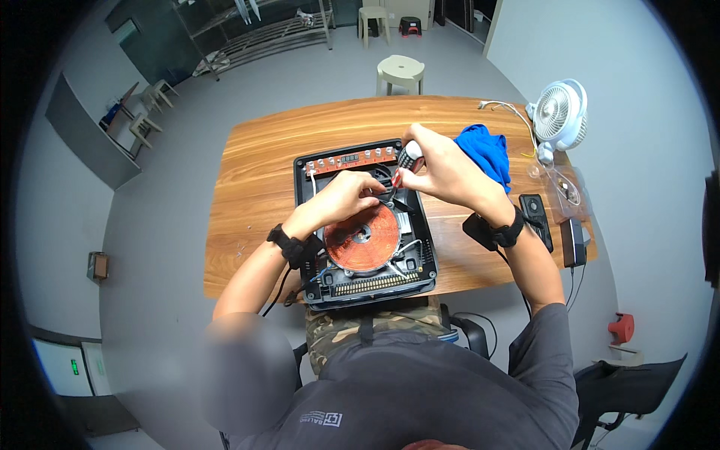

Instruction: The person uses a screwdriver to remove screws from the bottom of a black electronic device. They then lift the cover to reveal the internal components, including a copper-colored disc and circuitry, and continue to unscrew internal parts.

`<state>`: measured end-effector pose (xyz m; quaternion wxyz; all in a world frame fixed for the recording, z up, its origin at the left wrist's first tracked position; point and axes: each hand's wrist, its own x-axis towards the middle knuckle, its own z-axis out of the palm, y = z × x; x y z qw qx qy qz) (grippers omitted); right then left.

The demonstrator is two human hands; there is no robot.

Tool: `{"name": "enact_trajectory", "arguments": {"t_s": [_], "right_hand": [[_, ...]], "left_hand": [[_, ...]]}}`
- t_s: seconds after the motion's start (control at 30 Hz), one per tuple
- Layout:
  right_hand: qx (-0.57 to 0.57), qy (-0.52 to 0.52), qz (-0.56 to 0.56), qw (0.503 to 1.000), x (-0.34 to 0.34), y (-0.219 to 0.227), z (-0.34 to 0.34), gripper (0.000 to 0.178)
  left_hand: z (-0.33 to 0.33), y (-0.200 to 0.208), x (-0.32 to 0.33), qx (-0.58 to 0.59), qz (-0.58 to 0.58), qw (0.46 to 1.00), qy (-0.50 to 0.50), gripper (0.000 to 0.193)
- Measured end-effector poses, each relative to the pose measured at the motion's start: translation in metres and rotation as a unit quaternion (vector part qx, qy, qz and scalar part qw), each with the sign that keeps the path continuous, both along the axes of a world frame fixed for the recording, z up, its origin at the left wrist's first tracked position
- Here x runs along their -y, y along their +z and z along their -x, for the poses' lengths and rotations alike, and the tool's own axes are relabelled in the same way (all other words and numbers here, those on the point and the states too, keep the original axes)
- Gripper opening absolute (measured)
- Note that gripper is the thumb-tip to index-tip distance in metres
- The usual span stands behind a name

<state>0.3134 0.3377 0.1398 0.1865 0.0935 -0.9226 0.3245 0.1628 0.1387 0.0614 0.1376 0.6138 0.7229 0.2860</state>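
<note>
An opened induction cooker [373,298] lies on the wooden table [255,165] in front of me, its black housing showing the inner parts. A round copper coil [361,241] takes up its middle, and an orange-brown circuit board strip [349,160] runs along the far edge. My right hand [448,171] is closed around a screwdriver [409,156] with a black, white and red handle, tilted with its shaft down toward the coil's far edge. My left hand [349,196] rests over the coil's far side, fingertips drawn together beside the shaft; what they pinch, if anything, is hidden.
Right of the cooker lie a blue cloth [484,154], a black phone-like device [535,221] and a black box [574,241] with cables. A white fan [560,116] stands at the far right corner. Beyond the table stands a beige stool [400,71].
</note>
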Motion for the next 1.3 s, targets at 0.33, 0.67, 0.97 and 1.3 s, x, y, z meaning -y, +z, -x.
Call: {"name": "enact_trajectory", "arguments": {"t_s": [0.33, 0.67, 0.97, 1.3], "right_hand": [[0.038, 0.003, 0.010, 0.999, -0.003, -0.007, 0.002, 0.044], [0.035, 0.012, 0.000, 0.999, 0.000, -0.007, 0.005, 0.044], [0.032, 0.016, -0.007, 0.999, 0.001, -0.006, 0.005, 0.045], [0.047, 0.010, -0.004, 0.999, 0.004, -0.003, 0.003, 0.044]], "left_hand": [[0.003, -0.019, -0.018, 0.002, 0.028, 1.000, -0.010, 0.023], [0.000, -0.021, -0.020, 0.004, -0.014, 1.000, -0.018, 0.018], [-0.003, -0.013, -0.018, 0.013, 0.016, 1.000, -0.009, 0.024], [-0.002, -0.019, -0.016, 0.000, 0.000, 1.000, -0.016, 0.021]]}}
